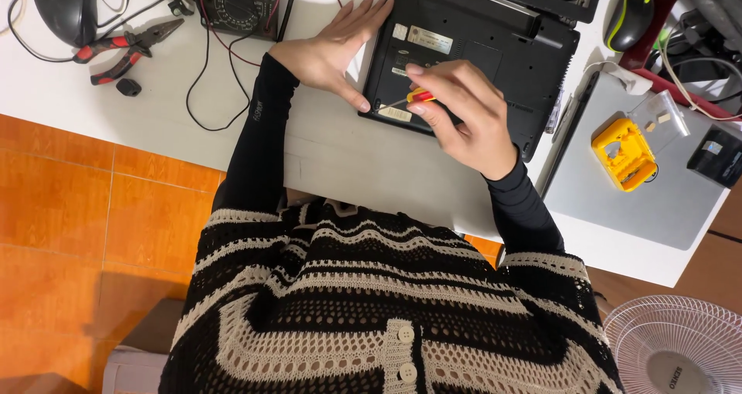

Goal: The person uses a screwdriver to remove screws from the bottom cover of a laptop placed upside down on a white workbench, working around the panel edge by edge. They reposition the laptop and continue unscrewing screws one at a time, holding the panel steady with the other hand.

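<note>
At upper centre of the frame, right hand (464,115) pinches a red-and-yellow screwdriver (418,96) over the upturned black laptop (479,54) on the white table (348,154), left hand (336,50) spread flat, steadying its edge.

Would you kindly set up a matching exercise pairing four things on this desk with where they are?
1. screwdriver
2. pliers
3. yellow bit holder
4. computer mouse

A. on the closed silver laptop
B. far left of the desk, beside black cables
C. in the right hand, tip at the black laptop
D. top right, past the black laptop

Pairs: 1-C, 2-B, 3-A, 4-D
</note>
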